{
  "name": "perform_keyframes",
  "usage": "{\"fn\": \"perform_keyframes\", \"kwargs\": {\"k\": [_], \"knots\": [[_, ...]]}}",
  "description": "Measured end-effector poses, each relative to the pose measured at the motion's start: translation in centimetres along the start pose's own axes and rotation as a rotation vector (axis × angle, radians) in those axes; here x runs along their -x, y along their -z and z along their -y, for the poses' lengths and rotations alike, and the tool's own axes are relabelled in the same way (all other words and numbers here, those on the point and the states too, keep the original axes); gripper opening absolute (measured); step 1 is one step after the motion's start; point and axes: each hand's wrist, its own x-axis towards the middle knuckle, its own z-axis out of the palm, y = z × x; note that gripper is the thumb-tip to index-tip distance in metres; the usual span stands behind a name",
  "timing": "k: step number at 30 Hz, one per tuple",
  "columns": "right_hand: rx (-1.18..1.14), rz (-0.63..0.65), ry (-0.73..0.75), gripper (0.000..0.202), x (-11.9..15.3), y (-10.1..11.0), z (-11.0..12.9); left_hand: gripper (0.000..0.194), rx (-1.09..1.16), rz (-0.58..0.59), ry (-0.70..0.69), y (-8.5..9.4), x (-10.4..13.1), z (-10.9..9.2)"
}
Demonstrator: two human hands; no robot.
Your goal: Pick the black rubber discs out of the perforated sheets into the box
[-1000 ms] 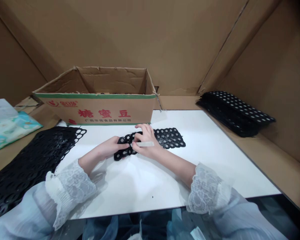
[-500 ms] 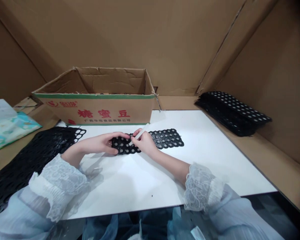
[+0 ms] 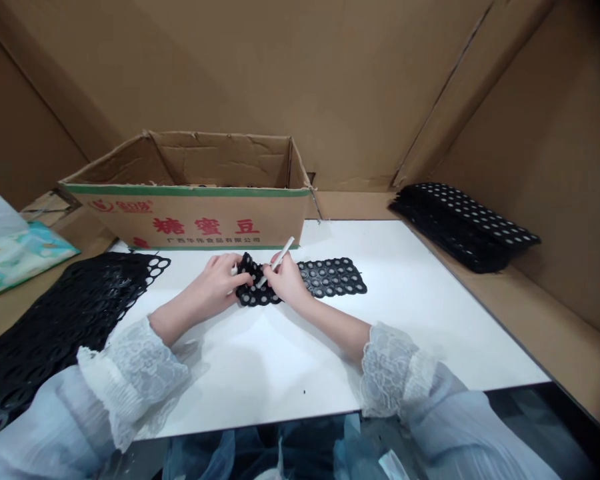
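A black sheet of joined round pieces with pale centres lies flat on the white board. Its left end is bent upward in my left hand, whose fingers are closed round the edge. My right hand grips a slim white stick like a pen. The stick's lower tip points down at the sheet, between my two hands; whether it touches the sheet I cannot tell. Part of the sheet's middle is hidden behind my right hand.
Behind the sheet stands an open cardboard box with red lettering. A heap of black perforated sheets lies at the left, beside a patterned tissue pack. At the right, a stack of black dotted sheets rests against the cardboard wall.
My left hand has moved slightly right and curled, lifting and folding the sheet's left end, which lay flat before. The white stick in my right hand now stands a little steeper.
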Motion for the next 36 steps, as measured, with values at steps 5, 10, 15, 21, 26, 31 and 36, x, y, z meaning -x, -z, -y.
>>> {"fn": "perform_keyframes", "kwargs": {"k": [5, 10, 15, 21, 26, 31, 36], "knots": [[0.023, -0.009, -0.020, 0.013, -0.4, -0.3, -0.5, 0.026, -0.144, -0.118, -0.171, -0.5, 0.5, 0.5], [0.035, -0.002, -0.021, 0.012, -0.5, -0.4, -0.5, 0.022, -0.225, -0.043, -0.192, -1.3, 0.5, 0.6], [0.116, 0.007, -0.050, 0.010, -0.7, -0.3, 0.4, 0.020, -0.218, 0.072, -0.210, -1.6, 0.1, 0.6], [0.333, 0.078, 0.046, 0.016, 0.0, -0.1, 1.7, 0.018, -0.055, 0.003, -0.125, -2.1, 0.2, 0.5], [0.454, 0.140, 0.143, 0.024, 0.6, 0.2, 2.0, 0.017, -0.050, -0.022, -0.058, -2.2, 0.1, -0.1], [0.357, 0.159, 0.171, 0.023, 0.4, 0.1, 1.6, 0.013, -0.040, -0.038, -0.016, -1.9, -0.2, 0.0], [-0.199, 0.086, -0.010, 0.014, -0.9, 0.0, 0.2, 0.013, -0.034, -0.026, -0.171, -1.3, 0.2, 0.9]]}}
